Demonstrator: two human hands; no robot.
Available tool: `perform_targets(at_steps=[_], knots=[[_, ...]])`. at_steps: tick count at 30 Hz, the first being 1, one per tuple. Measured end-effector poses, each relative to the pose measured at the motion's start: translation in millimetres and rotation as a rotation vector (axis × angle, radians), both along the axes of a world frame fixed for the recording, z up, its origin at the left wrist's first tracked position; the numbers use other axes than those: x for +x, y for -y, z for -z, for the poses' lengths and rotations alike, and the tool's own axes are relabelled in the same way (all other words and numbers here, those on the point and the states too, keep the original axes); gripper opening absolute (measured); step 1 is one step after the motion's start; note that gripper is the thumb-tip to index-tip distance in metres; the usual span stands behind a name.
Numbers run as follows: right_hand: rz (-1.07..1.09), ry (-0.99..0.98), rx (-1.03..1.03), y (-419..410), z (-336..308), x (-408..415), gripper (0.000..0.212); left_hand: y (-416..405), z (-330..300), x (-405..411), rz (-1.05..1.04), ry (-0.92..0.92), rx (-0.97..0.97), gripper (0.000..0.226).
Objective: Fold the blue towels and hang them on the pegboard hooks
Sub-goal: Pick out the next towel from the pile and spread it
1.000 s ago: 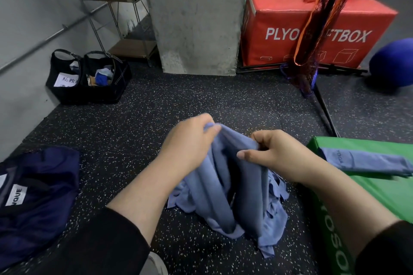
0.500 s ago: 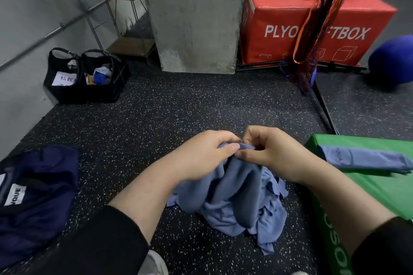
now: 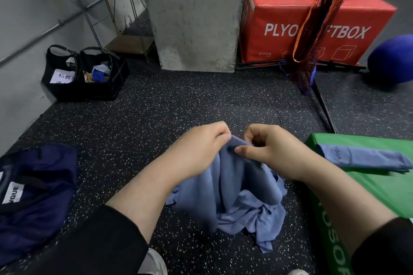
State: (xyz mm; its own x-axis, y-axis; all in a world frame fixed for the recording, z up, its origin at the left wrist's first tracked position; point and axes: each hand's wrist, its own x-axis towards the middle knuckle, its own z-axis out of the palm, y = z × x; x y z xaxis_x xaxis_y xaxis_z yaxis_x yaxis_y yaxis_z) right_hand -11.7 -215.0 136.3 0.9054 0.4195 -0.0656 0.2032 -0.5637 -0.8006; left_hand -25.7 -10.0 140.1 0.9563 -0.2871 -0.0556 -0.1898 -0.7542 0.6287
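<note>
The crumpled blue towel (image 3: 232, 194) is lifted by its top edge, its lower folds heaped on the speckled floor (image 3: 178, 105). The left hand (image 3: 199, 149) and right hand (image 3: 270, 149) each pinch that edge close together, a narrow grip, likely hunting corners to square it. A folded towel (image 3: 362, 158) waits on the green box (image 3: 380, 187), probably staged for hanging

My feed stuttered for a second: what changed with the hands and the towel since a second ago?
The left hand and right hand, apart a second ago, came together at the top of the crumpled blue towel and now pinch it almost side by side, bunching the cloth under them. Its lower part lies on the floor as before. The folded towel on the green box has not moved.
</note>
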Motion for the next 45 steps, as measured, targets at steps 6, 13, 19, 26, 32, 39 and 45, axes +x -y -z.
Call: perform_targets(at_steps=[6,13,19,26,32,39,45], knots=[[-0.078,-0.172,0.12,4,-2,-1,0.036,-10,-1,1,-0.161,0.164,0.091,0.016],[0.159,-0.264,0.339,5,9,6,0.014,-21,-1,4,-0.281,0.215,0.101,0.018],[0.172,-0.245,0.164,2,11,4,0.009,-22,1,6,-0.284,0.155,0.115,0.014],[0.099,-0.01,0.09,-6,4,1,0.009,1,3,-1,-0.003,-0.018,-0.022,0.041],[0.095,-0.027,0.103,-5,3,0,0.013,5,8,3,0.048,-0.073,-0.023,0.024],[0.061,-0.013,-0.094,0,3,2,0.019,1,8,1,0.015,-0.068,0.133,0.019],[0.052,-0.073,-0.277,10,-8,1,0.044,-21,5,10,-0.254,0.0,0.134,0.024]])
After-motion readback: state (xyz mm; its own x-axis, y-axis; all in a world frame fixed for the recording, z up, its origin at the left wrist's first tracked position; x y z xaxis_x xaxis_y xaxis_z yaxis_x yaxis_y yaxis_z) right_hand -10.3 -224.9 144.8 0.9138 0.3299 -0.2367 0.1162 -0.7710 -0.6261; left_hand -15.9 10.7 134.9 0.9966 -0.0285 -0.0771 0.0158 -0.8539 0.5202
